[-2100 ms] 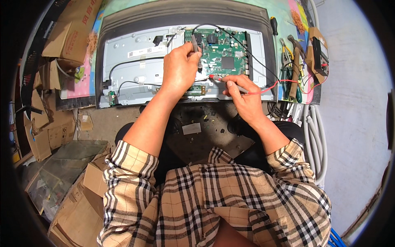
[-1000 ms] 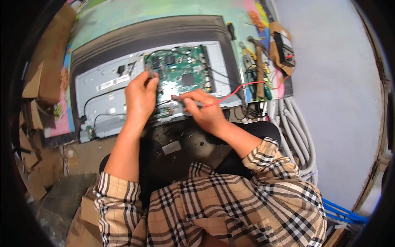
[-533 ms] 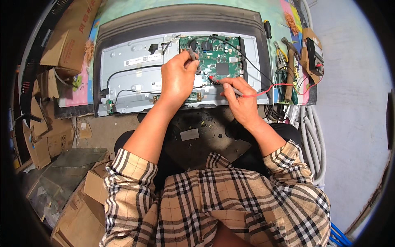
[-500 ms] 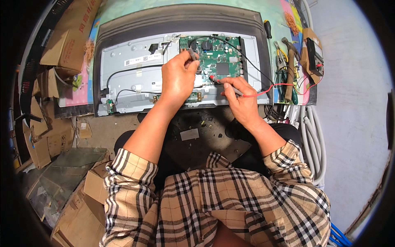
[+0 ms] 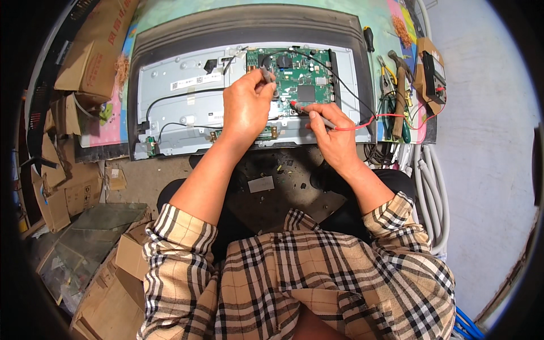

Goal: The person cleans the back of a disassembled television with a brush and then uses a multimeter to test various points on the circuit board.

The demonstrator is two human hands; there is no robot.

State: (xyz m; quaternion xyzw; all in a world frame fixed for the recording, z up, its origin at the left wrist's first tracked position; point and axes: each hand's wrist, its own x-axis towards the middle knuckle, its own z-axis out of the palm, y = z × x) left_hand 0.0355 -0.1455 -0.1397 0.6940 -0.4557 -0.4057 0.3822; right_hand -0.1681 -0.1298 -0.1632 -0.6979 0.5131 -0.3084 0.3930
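Note:
A green circuit board (image 5: 306, 75) is fixed to the right part of a grey metal panel (image 5: 170, 107) in a black frame. My left hand (image 5: 247, 105) is closed around a grey test probe (image 5: 266, 74) near the board's left side; where its tip lands is hard to see. Between thumb and fingers, my right hand (image 5: 334, 135) grips a second test probe (image 5: 318, 117) with a red lead (image 5: 362, 126). Its red end points at the lower left of the board; whether the tip touches, I cannot tell.
At the right lie a hammer (image 5: 400, 99), pliers (image 5: 387, 81) and a screwdriver (image 5: 369, 39). The red lead runs to a black meter (image 5: 434, 82) by a small cardboard box. A large cardboard box (image 5: 93, 54) stands at the left. Grey hoses (image 5: 430, 198) hang beside the table.
The red end of the probe in my right hand has shifted very slightly up and right over the board. My left hand stays nearly still.

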